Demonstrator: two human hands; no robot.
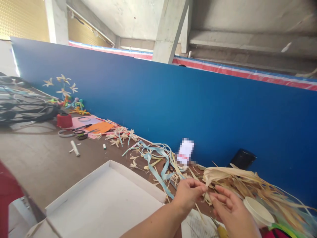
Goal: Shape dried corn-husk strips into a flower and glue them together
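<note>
My left hand (188,193) is closed in a pinch on the end of a dried straw strip (206,195) at the lower right. My right hand (231,208) sits just beside it with fingers curled around the same strip. A bundle of dried straw leaves (237,180) lies right behind both hands on the brown table (47,162). A white paper cup (257,211) stands next to my right hand.
A shallow white box lid (99,201) lies at the front. Blue and tan strips (156,158) are scattered mid-table. Farther left are scissors (81,134), a red tape roll (64,120), coloured paper (99,127) and straw flowers (63,86). A blue partition (198,105) bounds the table's far edge.
</note>
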